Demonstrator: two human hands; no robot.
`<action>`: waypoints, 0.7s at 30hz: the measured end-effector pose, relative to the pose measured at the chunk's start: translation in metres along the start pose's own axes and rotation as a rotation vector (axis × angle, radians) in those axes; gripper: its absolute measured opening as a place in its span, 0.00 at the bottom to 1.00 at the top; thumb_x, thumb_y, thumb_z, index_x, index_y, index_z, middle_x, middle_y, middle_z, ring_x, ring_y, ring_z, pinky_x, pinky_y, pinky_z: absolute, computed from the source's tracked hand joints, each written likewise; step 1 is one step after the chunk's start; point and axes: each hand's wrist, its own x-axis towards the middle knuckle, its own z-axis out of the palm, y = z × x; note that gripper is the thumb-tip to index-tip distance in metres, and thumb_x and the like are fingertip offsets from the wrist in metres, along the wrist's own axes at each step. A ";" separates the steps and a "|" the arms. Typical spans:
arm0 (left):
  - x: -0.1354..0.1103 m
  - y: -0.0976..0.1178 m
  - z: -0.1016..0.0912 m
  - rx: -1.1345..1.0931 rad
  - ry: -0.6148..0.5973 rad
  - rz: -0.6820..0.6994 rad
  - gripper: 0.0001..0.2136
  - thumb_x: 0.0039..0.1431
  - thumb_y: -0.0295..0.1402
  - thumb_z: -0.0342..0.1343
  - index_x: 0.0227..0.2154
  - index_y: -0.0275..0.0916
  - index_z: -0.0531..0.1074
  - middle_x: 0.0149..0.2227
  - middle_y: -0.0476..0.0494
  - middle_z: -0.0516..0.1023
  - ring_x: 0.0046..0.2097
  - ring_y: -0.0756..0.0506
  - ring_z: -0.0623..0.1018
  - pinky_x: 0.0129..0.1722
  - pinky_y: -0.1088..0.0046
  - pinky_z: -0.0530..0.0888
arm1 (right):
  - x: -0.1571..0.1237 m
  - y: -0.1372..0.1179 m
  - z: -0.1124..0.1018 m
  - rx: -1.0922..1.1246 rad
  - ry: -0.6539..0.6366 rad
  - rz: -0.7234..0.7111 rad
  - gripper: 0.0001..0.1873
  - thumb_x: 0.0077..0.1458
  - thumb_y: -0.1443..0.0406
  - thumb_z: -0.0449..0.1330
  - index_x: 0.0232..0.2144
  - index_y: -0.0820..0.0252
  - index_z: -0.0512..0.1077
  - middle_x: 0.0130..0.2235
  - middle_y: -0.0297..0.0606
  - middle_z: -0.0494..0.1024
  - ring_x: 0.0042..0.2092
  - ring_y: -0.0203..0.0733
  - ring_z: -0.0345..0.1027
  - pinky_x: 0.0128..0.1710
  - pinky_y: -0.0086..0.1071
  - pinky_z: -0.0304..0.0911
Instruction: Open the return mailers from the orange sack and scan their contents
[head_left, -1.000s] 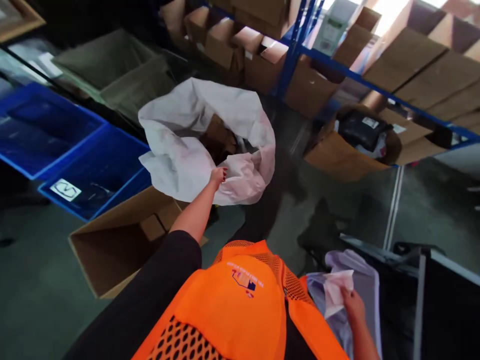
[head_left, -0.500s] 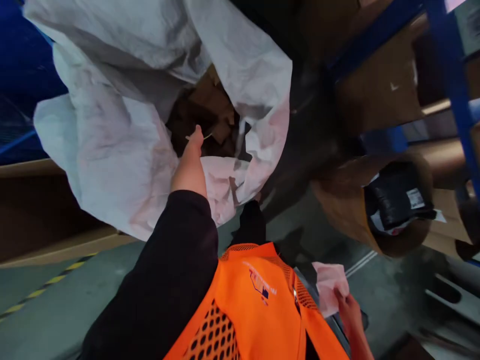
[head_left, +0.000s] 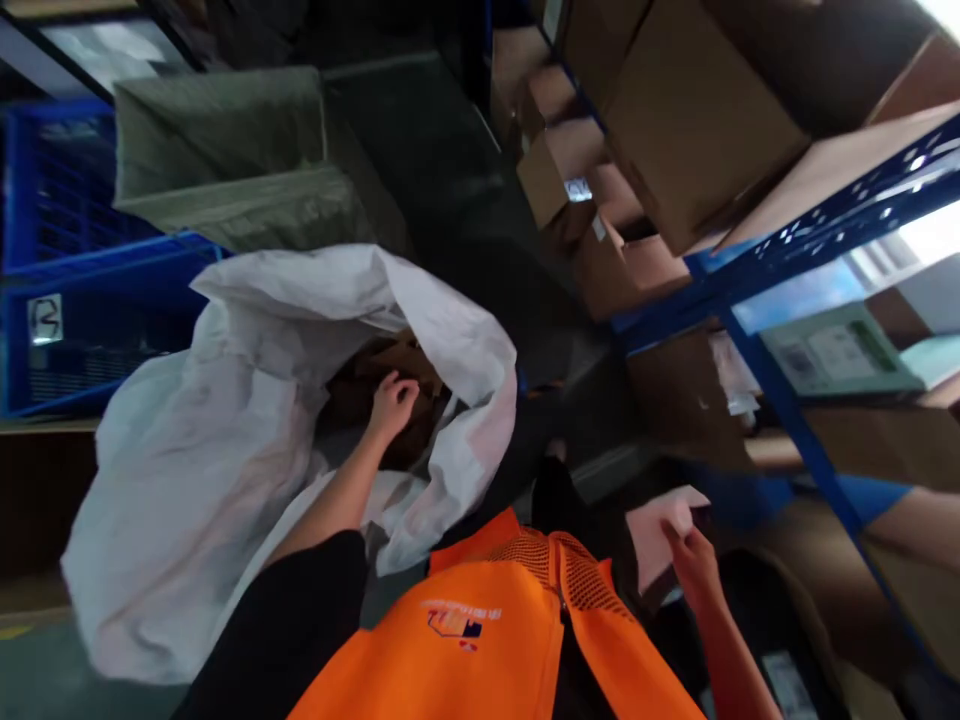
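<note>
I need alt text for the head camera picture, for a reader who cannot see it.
A person in an orange vest reaches the left hand into a large white sack onto brown cardboard pieces, while the right hand holds a pale pink sheet. Blue crates and blue shelving with cardboard boxes surround them.

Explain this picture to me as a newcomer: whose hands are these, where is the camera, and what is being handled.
The picture comes from a camera worn on a person's head, looking down past their orange vest, so both arms belong to that person. The left hand reaches into the open mouth of a big white sack and rests on brown cardboard scraps inside; whether it grips any is unclear. The right hand holds a pale pink sheet low at the side. Around them are blue crates, a grey-green bag, and blue shelving stacked with cardboard boxes.
</note>
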 end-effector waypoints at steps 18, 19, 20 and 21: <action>0.287 0.412 0.068 -0.827 -0.339 0.375 0.37 0.56 0.57 0.69 0.62 0.41 0.69 0.58 0.34 0.78 0.58 0.36 0.77 0.53 0.63 0.74 | 0.315 -0.645 0.169 0.184 -0.844 -0.599 0.19 0.51 0.50 0.69 0.32 0.59 0.76 0.31 0.34 0.76 0.34 0.40 0.66 0.34 0.32 0.63; 0.314 0.429 0.057 -0.774 -0.344 0.389 0.33 0.58 0.56 0.68 0.59 0.39 0.72 0.54 0.36 0.79 0.53 0.38 0.79 0.49 0.65 0.74 | 0.327 -0.673 0.175 0.189 -0.842 -0.610 0.19 0.51 0.50 0.69 0.32 0.60 0.76 0.31 0.34 0.76 0.35 0.40 0.67 0.34 0.32 0.64; 0.339 0.445 0.045 -0.707 -0.339 0.412 0.30 0.60 0.54 0.67 0.56 0.39 0.74 0.49 0.39 0.80 0.48 0.40 0.79 0.44 0.68 0.73 | 0.338 -0.700 0.183 0.197 -0.847 -0.624 0.19 0.51 0.50 0.69 0.32 0.60 0.76 0.31 0.34 0.76 0.35 0.40 0.67 0.35 0.32 0.64; 0.364 0.459 0.033 -0.631 -0.315 0.433 0.26 0.62 0.53 0.65 0.53 0.38 0.76 0.44 0.42 0.80 0.43 0.43 0.78 0.39 0.70 0.71 | 0.349 -0.727 0.191 0.207 -0.861 -0.637 0.19 0.51 0.51 0.70 0.33 0.60 0.76 0.31 0.34 0.76 0.35 0.40 0.68 0.35 0.32 0.65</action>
